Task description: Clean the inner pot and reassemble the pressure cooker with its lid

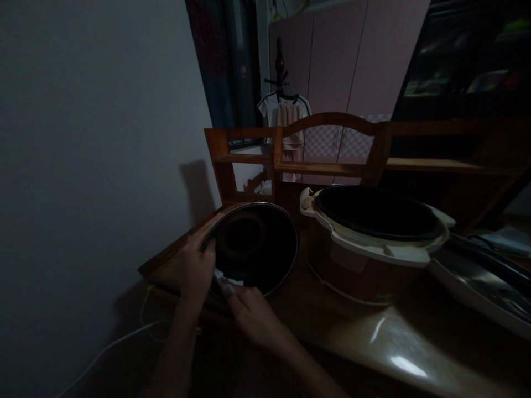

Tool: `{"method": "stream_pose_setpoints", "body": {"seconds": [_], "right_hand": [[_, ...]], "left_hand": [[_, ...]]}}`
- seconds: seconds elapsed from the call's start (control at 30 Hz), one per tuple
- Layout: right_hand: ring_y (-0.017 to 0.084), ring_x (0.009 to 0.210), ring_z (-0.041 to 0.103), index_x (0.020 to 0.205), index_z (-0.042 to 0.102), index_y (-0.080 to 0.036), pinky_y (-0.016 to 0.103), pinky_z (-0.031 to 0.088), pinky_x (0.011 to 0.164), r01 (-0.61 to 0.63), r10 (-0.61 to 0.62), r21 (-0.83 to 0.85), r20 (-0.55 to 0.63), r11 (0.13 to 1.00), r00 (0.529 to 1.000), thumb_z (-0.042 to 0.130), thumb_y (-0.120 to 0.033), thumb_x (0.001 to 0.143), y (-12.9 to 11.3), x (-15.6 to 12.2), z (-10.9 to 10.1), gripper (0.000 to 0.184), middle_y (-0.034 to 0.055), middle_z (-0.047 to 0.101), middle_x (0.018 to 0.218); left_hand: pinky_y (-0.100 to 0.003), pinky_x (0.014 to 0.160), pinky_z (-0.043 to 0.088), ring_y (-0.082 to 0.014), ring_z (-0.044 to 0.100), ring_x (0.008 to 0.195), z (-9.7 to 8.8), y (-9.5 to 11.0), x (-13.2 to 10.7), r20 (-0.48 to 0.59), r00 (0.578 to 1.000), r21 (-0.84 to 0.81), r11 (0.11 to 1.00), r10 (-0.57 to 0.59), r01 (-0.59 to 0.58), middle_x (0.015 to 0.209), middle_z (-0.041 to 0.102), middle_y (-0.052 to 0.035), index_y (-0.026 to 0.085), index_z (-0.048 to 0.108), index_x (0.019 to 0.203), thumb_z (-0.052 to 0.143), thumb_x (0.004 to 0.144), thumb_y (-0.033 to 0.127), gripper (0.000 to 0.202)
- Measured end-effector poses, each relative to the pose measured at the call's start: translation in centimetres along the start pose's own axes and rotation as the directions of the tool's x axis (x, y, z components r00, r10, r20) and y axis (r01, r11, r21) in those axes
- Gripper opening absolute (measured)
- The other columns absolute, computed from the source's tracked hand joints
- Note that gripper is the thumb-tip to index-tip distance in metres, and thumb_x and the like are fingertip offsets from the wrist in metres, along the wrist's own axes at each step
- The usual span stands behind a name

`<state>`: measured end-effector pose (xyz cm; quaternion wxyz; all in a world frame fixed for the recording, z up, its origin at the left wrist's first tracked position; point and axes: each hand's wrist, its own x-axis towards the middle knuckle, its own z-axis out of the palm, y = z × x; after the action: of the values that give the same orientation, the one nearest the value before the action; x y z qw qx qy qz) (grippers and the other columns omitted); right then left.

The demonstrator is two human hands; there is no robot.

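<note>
A dark round inner pot (265,249) is tilted on the wooden desk, its opening turned toward me. My left hand (197,262) is closed round the pot's left rim, with the thumb over the inside edge. Lower on the rim, my right hand (246,307) is closed on a crumpled white cloth or tissue (228,281) and presses it against the pot's edge. Just to the right stands a rice cooker body (357,265) without its lid, with a pale rim and a dark opening.
The wooden desk (332,326) has a low shelf rail (327,166) along its back. At the far right lies a cooker lid (481,276). A pale wall (103,138) borders the left side, and a thin white cable (124,334) hangs below the desk.
</note>
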<state>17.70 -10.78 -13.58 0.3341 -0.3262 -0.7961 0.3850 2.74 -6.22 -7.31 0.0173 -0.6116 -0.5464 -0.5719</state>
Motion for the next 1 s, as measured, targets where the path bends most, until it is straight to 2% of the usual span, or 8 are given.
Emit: {"method": "stream_pose_setpoints", "body": {"seconds": [0.1,0.2,0.43,0.57,0.7,0.83,0.9,1.0], "right_hand": [[0.018,0.097,0.069,0.133,0.060,-0.024,0.026,0.049,0.083,-0.014,0.015,-0.062,0.014,0.998,1.000,0.031,-0.027,0.104,-0.3,-0.7,-0.6,0.041,0.0034,0.073,0.111],[0.021,0.111,0.067,0.141,0.055,-0.022,0.030,0.048,0.094,-0.034,0.039,-0.170,0.024,0.985,0.999,0.036,-0.026,0.101,0.0,-1.4,-1.1,0.044,0.0068,0.070,0.126],[0.023,0.126,0.058,0.137,0.058,-0.014,0.034,0.041,0.109,-0.035,0.015,-0.427,-0.050,0.903,0.999,0.045,-0.019,0.096,1.8,-2.7,-1.2,0.043,0.0124,0.062,0.138],[0.023,0.130,0.056,0.133,0.061,-0.012,0.035,0.038,0.112,-0.058,0.020,-0.470,-0.086,0.881,0.996,0.046,-0.020,0.096,2.6,-2.8,-0.7,0.041,0.0135,0.062,0.138],[0.025,0.121,0.062,0.130,0.063,-0.013,0.036,0.044,0.105,-0.143,0.088,-0.404,-0.152,0.904,0.985,0.045,-0.019,0.095,2.3,-2.3,0.4,0.040,0.0119,0.065,0.134],[0.021,0.107,0.069,0.133,0.062,-0.023,0.030,0.049,0.089,-0.215,0.170,-0.212,-0.210,0.953,0.963,0.037,-0.020,0.100,1.3,-1.0,2.1,0.041,0.0059,0.071,0.123],[0.020,0.095,0.071,0.125,0.066,-0.023,0.027,0.048,0.077,-0.244,0.213,-0.156,-0.192,0.957,0.958,0.032,-0.022,0.103,1.0,-0.1,2.9,0.041,0.0055,0.075,0.111],[0.020,0.085,0.067,0.103,0.072,-0.018,0.025,0.042,0.068,-0.228,0.198,-0.201,-0.156,0.953,0.968,0.032,-0.020,0.103,1.1,0.9,3.7,0.040,0.0074,0.075,0.097]], "left_hand": [[-0.039,0.116,0.040,-0.0219,0.060,0.126,-0.2,-0.2,-0.1,-0.001,1.000,0.010,1.000,-0.002,0.002,0.133,0.068,0.0011,0.031,0.064,0.134,0.050,0.090,0.018,0.048],[-0.042,0.117,0.039,-0.0224,0.060,0.127,-0.2,-0.1,-0.2,0.007,1.000,0.001,1.000,-0.005,0.005,0.133,0.067,0.0011,0.032,0.063,0.134,0.051,0.090,0.018,0.048],[-0.044,0.117,0.038,-0.0212,0.058,0.130,-0.2,0.6,-0.5,0.049,0.998,-0.014,1.000,0.027,-0.027,0.137,0.065,-0.0001,0.032,0.062,0.135,0.049,0.090,0.015,0.050],[-0.043,0.117,0.039,-0.0210,0.058,0.129,-0.2,0.6,-0.5,0.049,0.997,-0.041,0.998,0.054,-0.052,0.136,0.065,-0.0021,0.028,0.063,0.135,0.049,0.088,0.013,0.051],[-0.042,0.117,0.040,-0.0213,0.059,0.129,-0.3,0.8,-0.7,0.049,0.997,-0.042,0.998,0.053,-0.051,0.135,0.066,-0.0026,0.027,0.064,0.133,0.048,0.087,0.013,0.051],[-0.041,0.118,0.038,-0.0213,0.058,0.130,-0.1,1.3,-1.1,0.049,0.995,-0.034,0.996,0.081,-0.080,0.136,0.065,-0.0012,0.028,0.064,0.133,0.048,0.086,0.012,0.052],[-0.041,0.119,0.038,-0.0212,0.058,0.130,0.0,1.3,-1.2,0.041,0.995,-0.034,0.995,0.094,-0.093,0.137,0.065,-0.0012,0.027,0.065,0.132,0.048,0.085,0.012,0.053],[-0.040,0.117,0.039,-0.0211,0.058,0.129,0.0,1.2,-1.2,0.023,0.996,-0.040,0.995,0.088,-0.087,0.137,0.065,-0.0012,0.027,0.065,0.133,0.047,0.085,0.012,0.053]]}}
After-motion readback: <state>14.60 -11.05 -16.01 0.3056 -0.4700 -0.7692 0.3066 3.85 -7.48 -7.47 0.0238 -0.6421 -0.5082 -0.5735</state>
